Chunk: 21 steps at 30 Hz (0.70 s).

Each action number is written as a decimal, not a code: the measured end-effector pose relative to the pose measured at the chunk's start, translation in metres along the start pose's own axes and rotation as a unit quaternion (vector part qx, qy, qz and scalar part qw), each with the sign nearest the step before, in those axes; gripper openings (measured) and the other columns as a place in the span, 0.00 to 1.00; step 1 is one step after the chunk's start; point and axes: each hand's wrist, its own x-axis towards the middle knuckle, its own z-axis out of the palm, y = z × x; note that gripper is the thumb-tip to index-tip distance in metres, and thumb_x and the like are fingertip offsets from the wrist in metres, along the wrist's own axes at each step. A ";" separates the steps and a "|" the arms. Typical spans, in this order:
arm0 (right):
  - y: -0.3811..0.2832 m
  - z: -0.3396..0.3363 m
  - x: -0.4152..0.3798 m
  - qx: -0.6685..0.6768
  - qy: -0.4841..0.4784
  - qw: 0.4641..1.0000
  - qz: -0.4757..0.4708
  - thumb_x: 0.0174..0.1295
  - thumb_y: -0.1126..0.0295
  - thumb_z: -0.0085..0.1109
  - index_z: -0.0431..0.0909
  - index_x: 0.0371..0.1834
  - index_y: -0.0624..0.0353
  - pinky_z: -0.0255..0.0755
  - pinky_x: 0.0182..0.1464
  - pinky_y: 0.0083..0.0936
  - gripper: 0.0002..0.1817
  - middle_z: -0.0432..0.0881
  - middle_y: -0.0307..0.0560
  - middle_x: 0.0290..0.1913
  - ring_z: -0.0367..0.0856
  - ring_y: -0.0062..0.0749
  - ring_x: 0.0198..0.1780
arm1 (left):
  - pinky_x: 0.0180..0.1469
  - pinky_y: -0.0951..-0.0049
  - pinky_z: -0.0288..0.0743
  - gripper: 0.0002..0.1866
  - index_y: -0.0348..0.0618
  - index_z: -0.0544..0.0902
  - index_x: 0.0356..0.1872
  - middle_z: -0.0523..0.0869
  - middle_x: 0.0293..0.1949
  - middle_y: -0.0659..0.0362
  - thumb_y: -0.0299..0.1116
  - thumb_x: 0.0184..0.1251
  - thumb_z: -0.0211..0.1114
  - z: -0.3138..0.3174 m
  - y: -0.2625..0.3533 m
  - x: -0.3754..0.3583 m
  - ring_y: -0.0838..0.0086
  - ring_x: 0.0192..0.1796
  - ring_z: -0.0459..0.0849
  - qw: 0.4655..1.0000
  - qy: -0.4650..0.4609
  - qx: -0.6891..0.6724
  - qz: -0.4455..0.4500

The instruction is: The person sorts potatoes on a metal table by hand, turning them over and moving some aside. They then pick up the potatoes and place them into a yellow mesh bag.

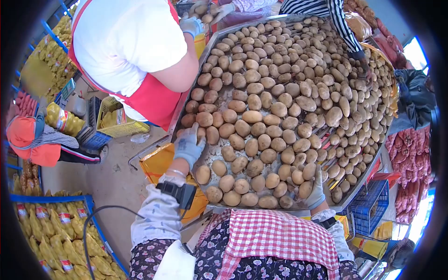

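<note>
My left hand (189, 145), in a pale grey-blue work glove, is at the left side of a metal-rimmed table (208, 51) spread with potatoes. A brown potato (201, 132) shows between its forefinger and thumb, and the hand looks closed on it. Near the front edge, my right hand (317, 191), gloved alike, lies against the potatoes with fingers stretched upward. A potato (305, 190) sits just left of its palm; part of that hand is hidden. Around my left hand the potatoes lie loosely, with bare metal showing between them.
A person in a red apron (151, 102) stands at the table's left edge. Another person's striped sleeve (343, 28) reaches in from the far right. Yellow net sacks (56, 228) fill the lower left. A blue crate (371, 205) stands beyond the right edge, near red sacks (408, 163).
</note>
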 end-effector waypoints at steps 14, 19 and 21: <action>-0.001 -0.017 0.005 0.084 -0.069 0.994 -0.006 0.64 0.33 0.39 0.60 0.71 0.46 0.58 0.65 0.60 0.39 0.63 0.52 0.70 0.66 0.57 0.65 | 0.48 0.56 0.73 0.43 0.39 0.69 0.63 0.80 0.46 0.49 0.54 0.46 0.71 0.018 0.046 -0.059 0.56 0.46 0.80 0.981 -0.085 0.060 0.163; 0.007 -0.004 -0.017 0.109 -0.094 0.989 -0.041 0.66 0.34 0.40 0.58 0.71 0.49 0.68 0.63 0.50 0.39 0.66 0.52 0.68 0.69 0.49 0.66 | 0.50 0.58 0.74 0.31 0.45 0.74 0.55 0.79 0.46 0.49 0.48 0.50 0.69 0.006 0.051 -0.063 0.56 0.47 0.80 0.960 -0.060 0.097 0.254; 0.007 -0.010 -0.028 0.110 -0.085 0.989 -0.048 0.65 0.34 0.41 0.59 0.71 0.50 0.68 0.64 0.48 0.40 0.67 0.52 0.68 0.69 0.48 0.66 | 0.54 0.57 0.73 0.31 0.45 0.73 0.57 0.78 0.50 0.46 0.43 0.51 0.70 0.009 0.051 -0.064 0.53 0.52 0.78 0.966 -0.112 0.048 0.230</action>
